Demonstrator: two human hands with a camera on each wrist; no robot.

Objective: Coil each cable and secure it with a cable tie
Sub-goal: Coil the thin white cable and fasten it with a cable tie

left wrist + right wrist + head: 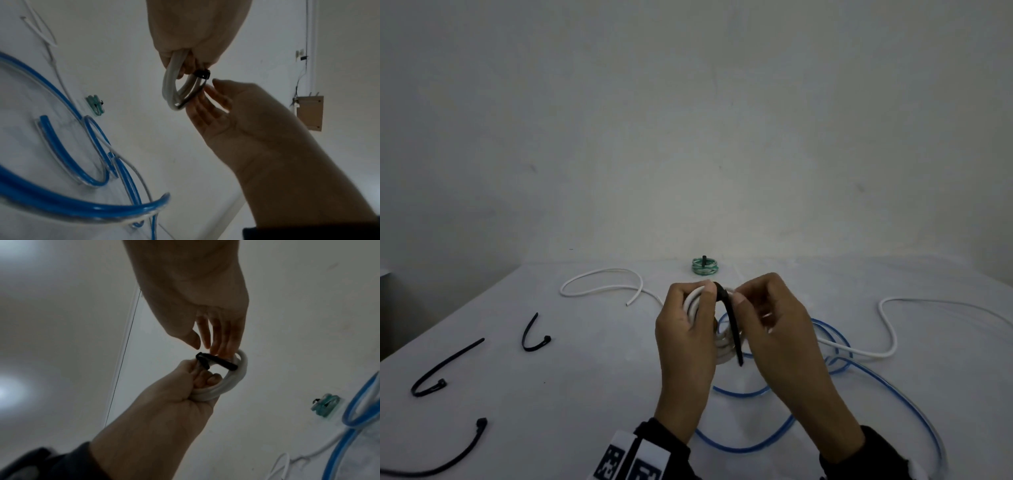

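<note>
My left hand (685, 335) grips a small coil of white cable (693, 301), held up above the table. A black cable tie (731, 325) is looped over the coil's top, its tail hanging toward me. In the left wrist view the left hand (185, 61) curls round the coil (170, 86), and the tie's head (202, 74) sits beside its fingers. My right hand (767, 315) is just right of the tie. In the right wrist view its fingers (222, 340) are straight and touch the tie's strap (218, 361), thumb apart. There the left hand (195, 382) holds the coil (232, 382) from below.
A green coil (704, 268) bound with a black tie stands at the table's back. A loose blue cable (756, 445) sprawls under and right of my hands. White cables lie at back left (602, 281) and right (887, 325). Three spare ties (532, 334) (445, 370) (465, 452) lie left.
</note>
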